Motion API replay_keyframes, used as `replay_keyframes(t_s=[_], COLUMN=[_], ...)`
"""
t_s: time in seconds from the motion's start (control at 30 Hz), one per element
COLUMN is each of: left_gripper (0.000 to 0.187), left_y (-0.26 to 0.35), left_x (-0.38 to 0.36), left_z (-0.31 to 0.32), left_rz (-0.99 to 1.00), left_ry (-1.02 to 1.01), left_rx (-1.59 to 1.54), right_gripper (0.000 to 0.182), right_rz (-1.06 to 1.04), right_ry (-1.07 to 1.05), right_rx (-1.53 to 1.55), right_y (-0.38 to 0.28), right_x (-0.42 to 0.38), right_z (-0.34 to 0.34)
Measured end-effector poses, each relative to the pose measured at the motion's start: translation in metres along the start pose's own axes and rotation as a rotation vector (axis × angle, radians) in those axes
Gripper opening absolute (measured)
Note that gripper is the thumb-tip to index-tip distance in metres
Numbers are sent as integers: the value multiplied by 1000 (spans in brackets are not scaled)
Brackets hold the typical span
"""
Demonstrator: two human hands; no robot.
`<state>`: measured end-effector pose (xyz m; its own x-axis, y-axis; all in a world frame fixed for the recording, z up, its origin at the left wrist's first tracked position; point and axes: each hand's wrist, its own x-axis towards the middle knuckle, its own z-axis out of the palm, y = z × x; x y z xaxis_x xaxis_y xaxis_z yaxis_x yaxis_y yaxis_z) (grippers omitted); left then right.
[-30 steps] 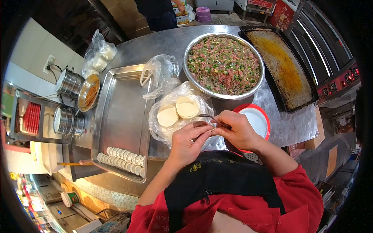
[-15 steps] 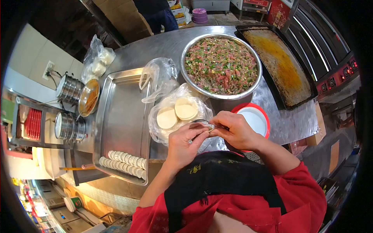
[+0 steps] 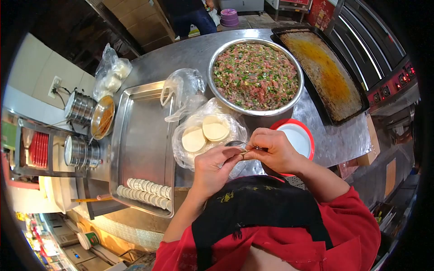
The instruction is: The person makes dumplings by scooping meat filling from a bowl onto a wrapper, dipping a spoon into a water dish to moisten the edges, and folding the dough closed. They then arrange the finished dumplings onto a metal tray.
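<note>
My left hand [image 3: 211, 170] and my right hand [image 3: 274, 152] meet in front of my apron, both closed on a small dumpling [image 3: 243, 153] mostly hidden by the fingers. A metal spoon [image 3: 235, 143] is also in my right hand, its bowl showing above the dumpling. Just beyond my left hand, two stacks of round dough wrappers [image 3: 194, 139] lie in an opened plastic bag [image 3: 180, 152]. A red-rimmed white bowl [image 3: 296, 141] is partly behind my right hand. Further back stands a large metal bowl [image 3: 211, 86] heaped with minced meat and chopped greens [image 3: 259, 74].
On the left, a metal tray [image 3: 114, 156] holds two rows of dumplings [image 3: 147, 192] at its near end. Behind it are a bowl of orange-brown food [image 3: 103, 117], metal containers [image 3: 81, 149] and a plastic bag [image 3: 113, 74]. An oily black baking pan [image 3: 323, 72] sits back right. A person [image 3: 192, 18] stands beyond.
My fingers have shifted slightly along the dumpling's edge, and my hands stay together. The person at the back has moved a little, with a hand now showing. The view has tilted slightly.
</note>
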<state>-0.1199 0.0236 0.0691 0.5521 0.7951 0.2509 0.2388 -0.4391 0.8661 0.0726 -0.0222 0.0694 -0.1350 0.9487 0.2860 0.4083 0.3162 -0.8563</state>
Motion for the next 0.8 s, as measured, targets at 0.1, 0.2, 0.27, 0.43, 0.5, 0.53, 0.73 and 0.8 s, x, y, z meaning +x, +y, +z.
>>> replay_keyframes(t_s=[0.1, 0.2, 0.27, 0.43, 0.5, 0.53, 0.73, 0.8], left_gripper=[15, 16, 16, 17, 18, 18, 16, 15], left_y=[-5, -9, -4, -11, -6, -5, -7, -5], left_x=[0, 0, 1, -4, -4, -4, -4, -5], left_z=[3, 4, 1, 0, 0, 1, 5, 4], left_rz=[138, 136, 100, 67, 58, 58, 217, 156], left_ry=[-3, -47, -55, 48, 35, 38, 41, 40], left_rx=[45, 26, 53, 90, 38, 39, 74, 121], right_gripper=[15, 14, 14, 13, 15, 15, 13, 13], right_rz=[52, -19, -27, -46, -18, -20, -32, -20], right_ry=[-7, -13, -12, 9, -7, -8, -40, -36], right_rx=[3, -22, -45, -64, -44, -44, -52, -62], right_y=[-6, 2, 2, 3, 1, -1, -2, 0], right_x=[2, 1, 0, 1, 2, 3, 2, -1], right_z=[-1, 2, 2, 3, 2, 1, 2, 2])
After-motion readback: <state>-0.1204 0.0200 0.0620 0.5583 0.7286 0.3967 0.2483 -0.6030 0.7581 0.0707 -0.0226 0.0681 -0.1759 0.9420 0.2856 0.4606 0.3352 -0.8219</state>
